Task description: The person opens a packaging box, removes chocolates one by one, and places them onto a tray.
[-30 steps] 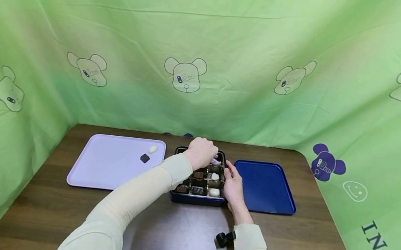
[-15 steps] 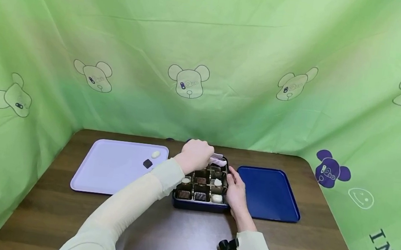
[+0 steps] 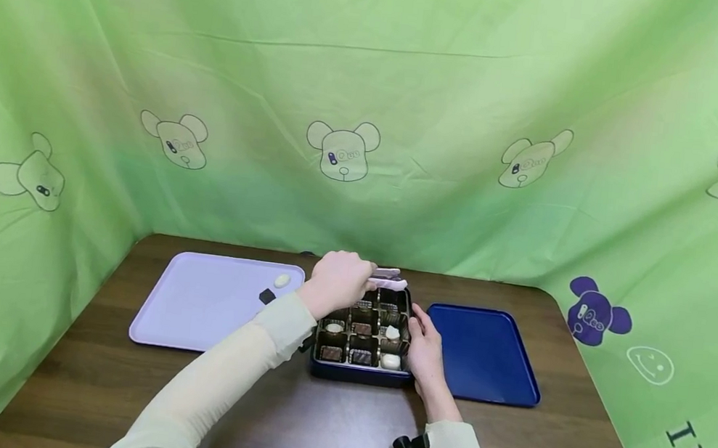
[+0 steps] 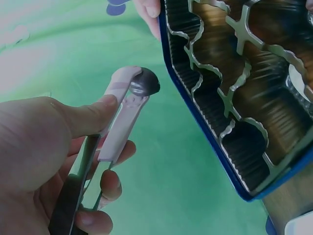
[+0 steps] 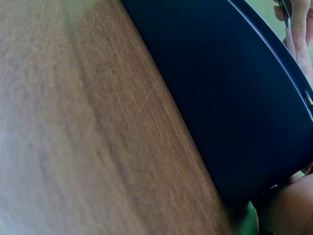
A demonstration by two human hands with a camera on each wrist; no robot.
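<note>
My left hand [image 3: 338,280] holds a pair of tongs [image 4: 120,120] with pale lilac tips and metal arms, raised over the back left of the chocolate box. Pinched between the tips is a dark, rounded chocolate [image 4: 145,82], seen only in the left wrist view. The dark blue chocolate box [image 3: 359,374] has a compartment insert with brown and white chocolates in several cells. Along the box's right side rests my right hand [image 3: 427,352], its fingers stretched toward the back corner and the thumb at the rim. In its own wrist view the hand is mostly hidden.
A lilac tray [image 3: 200,302] stands to the left, bearing a white oval piece [image 3: 282,281] and a dark square piece [image 3: 267,296]. On the right lies a flat blue lid or tray [image 3: 483,354]. Green printed cloth [image 3: 256,199] hangs behind the wooden table [image 3: 74,369].
My left hand and the tongs have risen out of the box and drawn back to the left, uncovering more of its cells. The right hand stays at the box's right side.
</note>
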